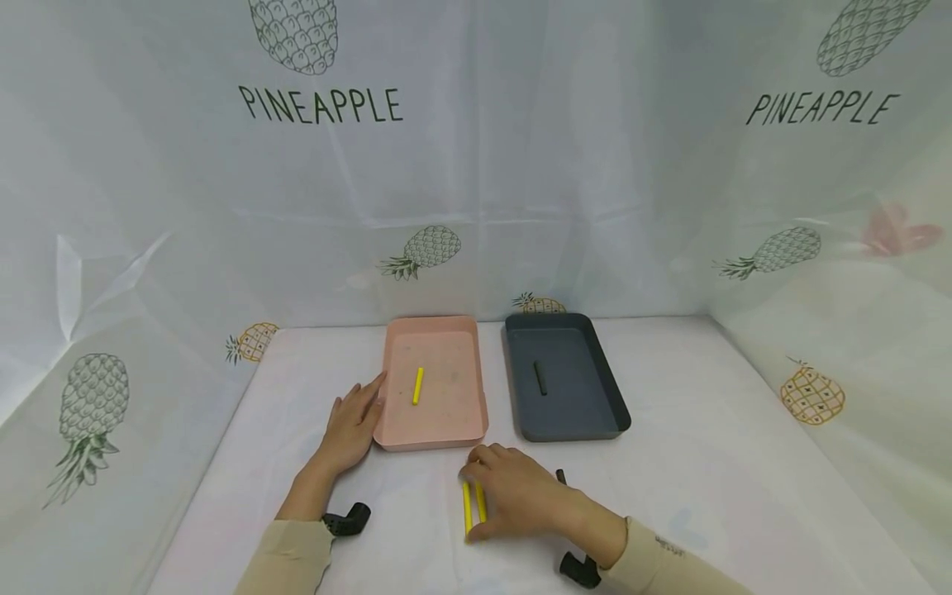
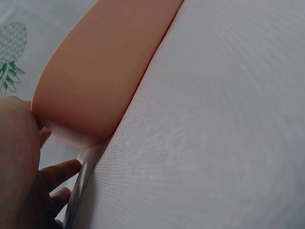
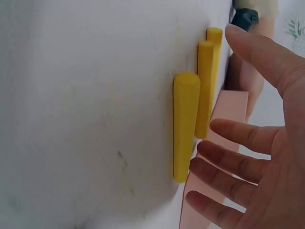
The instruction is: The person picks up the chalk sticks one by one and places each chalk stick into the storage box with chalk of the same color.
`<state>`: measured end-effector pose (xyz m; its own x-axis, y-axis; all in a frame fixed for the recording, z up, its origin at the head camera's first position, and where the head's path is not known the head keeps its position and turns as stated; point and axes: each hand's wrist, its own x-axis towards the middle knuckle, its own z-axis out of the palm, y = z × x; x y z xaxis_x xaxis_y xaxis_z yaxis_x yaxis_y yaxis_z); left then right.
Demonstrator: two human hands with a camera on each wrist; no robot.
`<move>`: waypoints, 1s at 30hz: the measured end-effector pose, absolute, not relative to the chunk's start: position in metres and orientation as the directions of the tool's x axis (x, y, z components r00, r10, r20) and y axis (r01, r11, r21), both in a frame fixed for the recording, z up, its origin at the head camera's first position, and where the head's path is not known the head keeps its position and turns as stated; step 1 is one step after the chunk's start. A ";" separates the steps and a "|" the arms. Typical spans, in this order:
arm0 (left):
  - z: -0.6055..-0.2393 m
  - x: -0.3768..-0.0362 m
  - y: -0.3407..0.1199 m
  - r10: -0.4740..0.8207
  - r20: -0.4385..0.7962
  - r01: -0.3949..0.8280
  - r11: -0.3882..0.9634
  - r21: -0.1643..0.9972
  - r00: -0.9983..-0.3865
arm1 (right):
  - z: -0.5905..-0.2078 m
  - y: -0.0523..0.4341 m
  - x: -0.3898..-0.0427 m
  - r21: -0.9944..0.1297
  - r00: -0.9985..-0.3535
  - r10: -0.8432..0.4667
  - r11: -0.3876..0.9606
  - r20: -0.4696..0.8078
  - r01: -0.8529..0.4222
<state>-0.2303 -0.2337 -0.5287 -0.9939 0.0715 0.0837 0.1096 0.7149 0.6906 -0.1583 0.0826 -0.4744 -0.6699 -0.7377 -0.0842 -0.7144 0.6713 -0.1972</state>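
Right wrist | right hand (image 3: 267, 143) fingers spread, holding nothing | yellow sticks (image 3: 187, 125) just beside its fingertips

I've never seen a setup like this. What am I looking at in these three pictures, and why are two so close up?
No machine here: a person's two bare hands, filmed by a head camera and one camera on each wrist, hence the close-ups. On the white table stand a pink tray holding one yellow stick and a dark tray holding a dark stick. The left hand rests flat against the pink tray's edge. The right hand hovers with straight fingers over loose yellow sticks, gripping nothing.
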 end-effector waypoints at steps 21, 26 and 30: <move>-0.527 -0.231 -0.234 0.076 0.061 0.097 0.721 0.687 -0.995 | -0.476 0.077 -0.153 -0.137 -0.679 -0.728 0.685 -0.094 -0.715; -0.526 -0.229 -0.234 0.078 0.061 0.098 0.714 0.693 -0.995 | -0.475 0.076 -0.153 -0.154 -0.682 -0.725 0.687 -0.097 -0.710; -0.526 -0.229 -0.234 0.077 0.064 0.100 0.712 0.695 -0.995 | -0.473 0.076 -0.153 -0.192 -0.685 -0.723 0.687 -0.092 -0.701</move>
